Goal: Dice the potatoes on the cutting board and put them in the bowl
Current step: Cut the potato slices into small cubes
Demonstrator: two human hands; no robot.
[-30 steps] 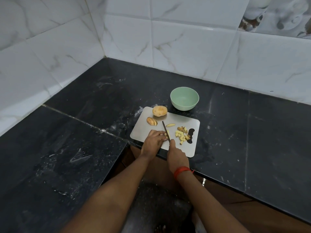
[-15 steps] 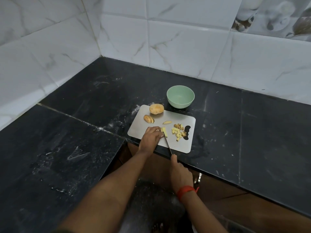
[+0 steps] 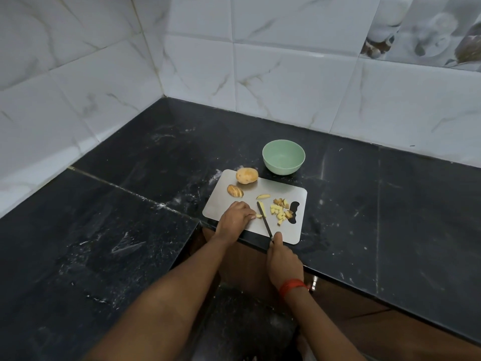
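Observation:
A grey cutting board [image 3: 276, 188] lies on the black counter. A whole potato [image 3: 246, 175] sits at its far left corner, with a cut half potato [image 3: 235, 191] just in front. A loose wedge [image 3: 263, 196] lies mid-board, and a pile of diced pieces [image 3: 280, 211] sits near the board's handle hole. My left hand [image 3: 234, 217] pinches a small potato strip [image 3: 259, 214] against the board. My right hand [image 3: 282, 259] grips the handle of a knife [image 3: 264, 220], whose blade lies across that strip. The green bowl [image 3: 283, 157] behind the board holds nothing.
The black stone counter [image 3: 390, 204] forms an L-shaped corner against white marble-look wall tiles [image 3: 286, 82]. Its front edge runs under the board's near side, where the board slightly overhangs. A red band circles my right wrist.
The knife blade moved forward a little onto the strip, and my right hand rose toward the board's near edge. My left hand keeps holding the strip.

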